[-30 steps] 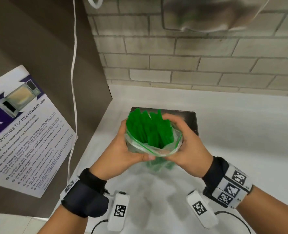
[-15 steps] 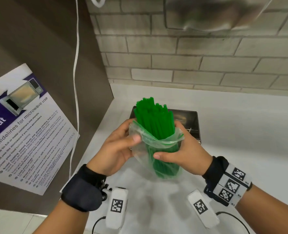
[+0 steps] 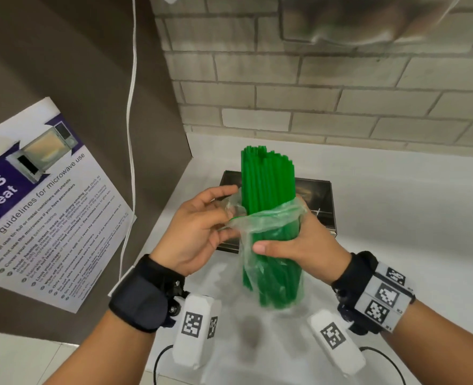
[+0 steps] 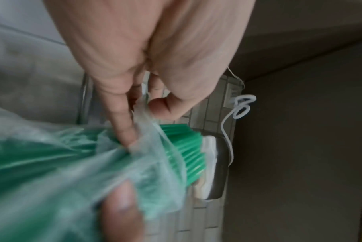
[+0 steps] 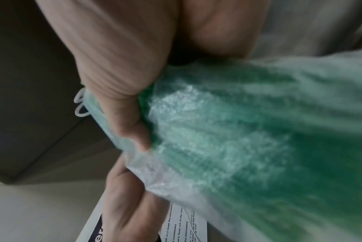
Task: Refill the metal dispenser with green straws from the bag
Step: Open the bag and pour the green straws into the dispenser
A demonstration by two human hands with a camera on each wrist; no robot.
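Note:
A bundle of green straws [image 3: 268,184] stands upright in a clear plastic bag [image 3: 274,268], its upper half bare above the bunched bag rim. My right hand [image 3: 290,245] grips the bundle through the plastic at mid-height. My left hand [image 3: 202,220] pinches the bag's rim on the left side; in the left wrist view thumb and fingers [image 4: 124,124] pinch the plastic [image 4: 142,147] beside the straw ends [image 4: 184,147]. The right wrist view shows the bagged straws [image 5: 237,139]. Behind the bundle on the white counter sits the dark metal dispenser [image 3: 318,201], partly hidden.
A brick wall [image 3: 340,101] rises behind the counter [image 3: 410,218]. A brown side panel [image 3: 77,65] on the left carries a microwave guidelines poster [image 3: 43,207] and a hanging white cord [image 3: 131,120]. A metal fixture [image 3: 368,18] is mounted high on the wall.
The bag rim has slid down the straws, leaving more of the bundle bare. The right hand's grip has shifted lower on the bundle, and the left hand has pulled the rim down and leftward.

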